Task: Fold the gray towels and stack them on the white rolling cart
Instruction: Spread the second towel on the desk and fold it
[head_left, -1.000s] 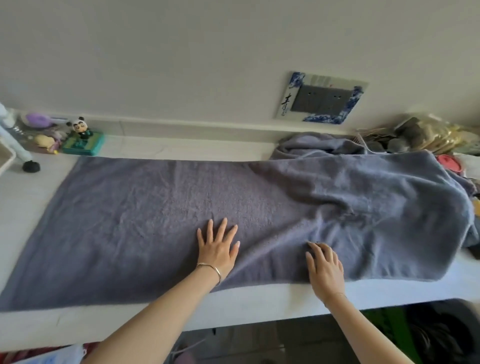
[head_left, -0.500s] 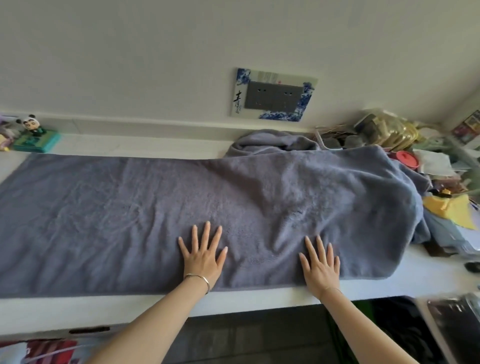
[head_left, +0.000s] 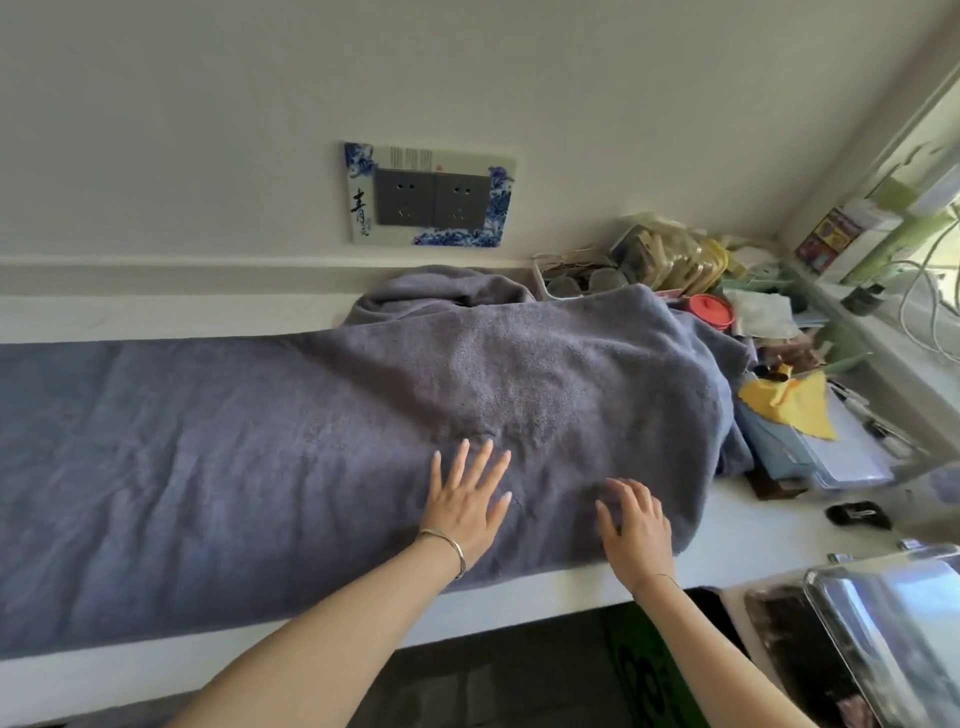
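1. Because the long gray terry towel (head_left: 249, 467) lay spread along the white countertop (head_left: 753, 535) for folding, we pressed both palms near its front edge, apparently to smooth it.
2. Our left hand (head_left: 467, 501) lay flat, fingers splayed; our right hand (head_left: 636, 525) rested open, fingers slightly bent.
3. No white rolling cart was visible.

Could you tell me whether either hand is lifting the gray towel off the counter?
No, the left hand and the right hand both rest open on top of the gray towel, which lies on the counter.
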